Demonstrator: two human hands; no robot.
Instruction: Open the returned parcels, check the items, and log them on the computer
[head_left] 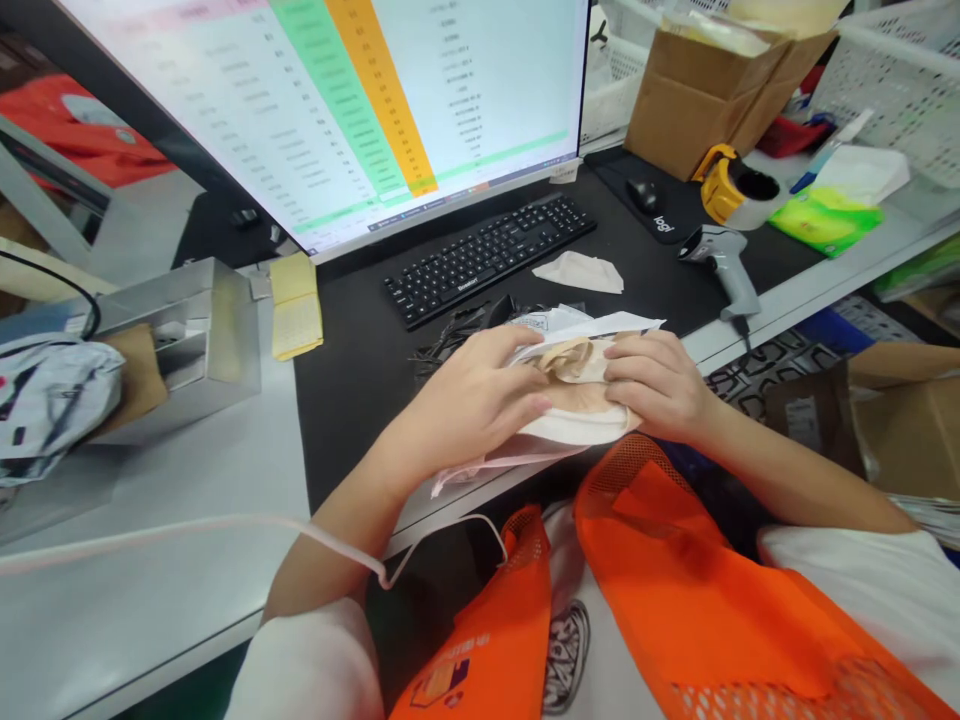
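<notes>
Both my hands rest on a small beige and white fabric item in a clear plastic bag (581, 405) at the front edge of the black desk mat (352, 370). My left hand (469, 400) lies over its left side with the fingers curled down on it. My right hand (656, 385) presses its right side, fingers bent and gripping the fabric. A white paper slip (600, 328) pokes out behind the item. Pink fabric (487, 468) hangs below it over the desk edge.
A black keyboard (487, 255) and a large monitor (337, 100) with a spreadsheet stand behind. A barcode scanner (724, 265), a mouse (643, 193), a tape dispenser (731, 185), a cardboard box (705, 90) and white baskets (892, 80) sit at the right. A metal box (180, 330) stands at the left.
</notes>
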